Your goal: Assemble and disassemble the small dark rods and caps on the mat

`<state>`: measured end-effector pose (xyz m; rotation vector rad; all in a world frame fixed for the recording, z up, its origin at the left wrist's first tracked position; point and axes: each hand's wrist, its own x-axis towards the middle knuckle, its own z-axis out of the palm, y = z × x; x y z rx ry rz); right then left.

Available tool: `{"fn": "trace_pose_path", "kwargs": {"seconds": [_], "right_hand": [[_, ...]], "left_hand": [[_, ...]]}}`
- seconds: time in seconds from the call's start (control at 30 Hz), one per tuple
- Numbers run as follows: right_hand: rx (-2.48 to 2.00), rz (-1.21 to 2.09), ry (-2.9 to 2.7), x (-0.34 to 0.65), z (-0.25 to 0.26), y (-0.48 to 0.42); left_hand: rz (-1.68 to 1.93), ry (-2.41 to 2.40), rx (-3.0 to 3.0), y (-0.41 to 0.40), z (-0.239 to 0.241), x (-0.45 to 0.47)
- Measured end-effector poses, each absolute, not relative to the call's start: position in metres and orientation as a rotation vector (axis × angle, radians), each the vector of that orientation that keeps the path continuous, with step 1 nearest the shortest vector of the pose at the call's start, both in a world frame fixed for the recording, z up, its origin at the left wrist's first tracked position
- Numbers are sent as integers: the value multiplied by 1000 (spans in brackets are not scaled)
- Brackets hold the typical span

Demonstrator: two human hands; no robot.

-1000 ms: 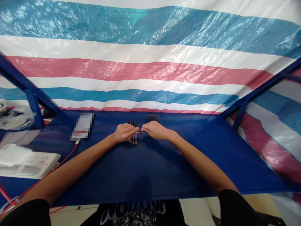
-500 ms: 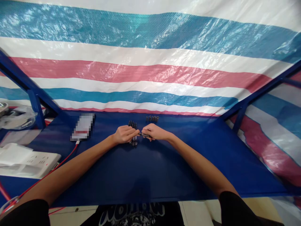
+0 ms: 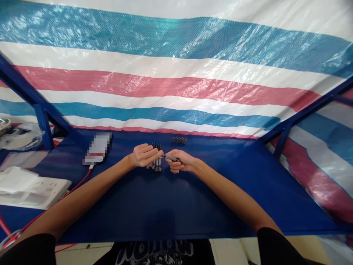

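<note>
Blue table [image 3: 193,198]: work is held above its far middle. Left hand [image 3: 143,155] and right hand [image 3: 180,162] meet over a bundle of dark pens [image 3: 156,165]. Right fingers are closed round a grey pen [image 3: 171,158], and left fingertips pinch its left end. Judgement: keep both grips aligned and apply force straight along the barrel. Its long axis is near horizontal, running left to right.

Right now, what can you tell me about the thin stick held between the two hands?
The thin stick is slim, dark grey and pen-like, its material too small to judge. It lies nearly level, held above the blue table. The right hand grips its right part; the left hand pinches its left tip. Similar dark sticks lie on the table just beyond it.
</note>
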<state>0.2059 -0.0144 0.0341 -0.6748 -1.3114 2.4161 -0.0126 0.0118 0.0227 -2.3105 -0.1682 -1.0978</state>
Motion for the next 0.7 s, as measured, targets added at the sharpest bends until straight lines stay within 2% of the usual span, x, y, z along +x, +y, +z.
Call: {"fn": "trace_pose_path", "kwargs": {"seconds": [0.1, 0.2, 0.3, 0.5, 0.57, 0.7], "right_hand": [[-667, 2380, -1231, 201, 37, -18], [-826, 2165, -1272, 202, 39, -13], [-1013, 1708, -1412, 209, 41, -5], [-1049, 355, -2202, 217, 46, -8], [-993, 112, -2372, 217, 46, -10], [-917, -78, -2492, 216, 45, -9]], "left_hand": [[-1163, -233, -2335, 11, 24, -12], [-1199, -422, -2385, 9, 25, -9], [-1154, -703, -2521, 8, 29, -3], [-1116, -1219, -3032, 6, 43, 6], [-1064, -1269, -3155, 5, 49, 5], [-1051, -1089, -2969, 2, 59, 1]]}}
